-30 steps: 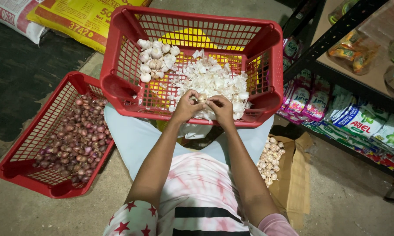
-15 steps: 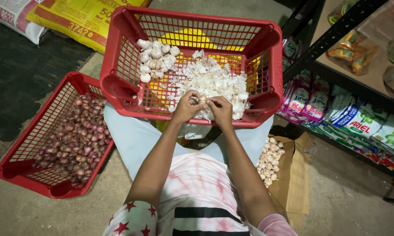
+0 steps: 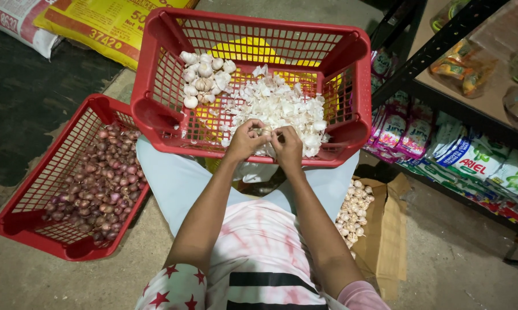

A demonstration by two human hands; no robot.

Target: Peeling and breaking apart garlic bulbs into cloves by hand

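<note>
A person sits on the floor at the centre of the frame, both hands meeting over the near rim of a red basket (image 3: pixel 155 74) that rests across the lap. The left hand (image 3: pixel 244 140) and right hand (image 3: pixel 288 146) are closed together on a garlic bulb (image 3: pixel 266 131), fingertips pinching it from both sides just above a heap of white skins (image 3: pixel 282 106) that fills the middle of the basket. Compared with a second ago almost nothing has shifted: the hands stay in the same spot over the rim, the bulb still pinched between them, and only the fingers appear to have turned a little around it, which reads as slow peeling work on one bulb rather than a reach for another. A small cluster of whole bulbs (image 3: pixel 204 77) lies in the upper left of the basket, apart from the skins. At lower left a second red basket (image 3: pixel 18 224) holds shallots (image 3: pixel 98 183). At lower right, beside the person's right leg, an open cardboard box (image 3: pixel 385 229) holds more garlic (image 3: pixel 354 209). Yellow and white sacks (image 3: pixel 92 26) lie along the upper left edge, and a dark shelf (image 3: pixel 443 40) with bright packets (image 3: pixel 471 158) runs down the right side.
</note>
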